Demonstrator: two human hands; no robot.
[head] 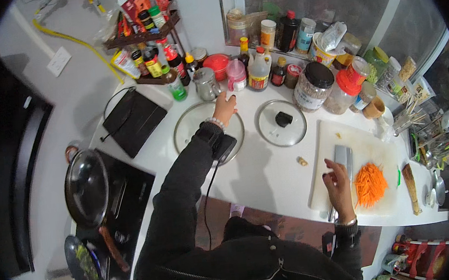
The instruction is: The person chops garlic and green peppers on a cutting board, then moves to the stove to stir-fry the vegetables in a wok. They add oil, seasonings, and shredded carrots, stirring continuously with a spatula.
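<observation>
My left hand (225,109) reaches over the large glass lid (188,123) on the white counter, fingers towards a pink-lidded jar (236,75) and a steel pot (206,84); nothing shows in its grasp. My right hand (338,187) hovers with bent fingers at the left part of the white cutting board (327,137), partly over a cleaver (344,158), and holds nothing visible. Right of the cleaver lies a heap of shredded carrot (371,185). A smaller glass lid (283,129) with a black knob rests between the hands.
Bottles and jars line the back, among them a large black-lidded jar (314,87). At left, a lidded pan (88,187) and a pan with green food (82,263) stand by a black cooktop (131,190). A black flat appliance (134,120) lies behind. A brush (411,190) lies right.
</observation>
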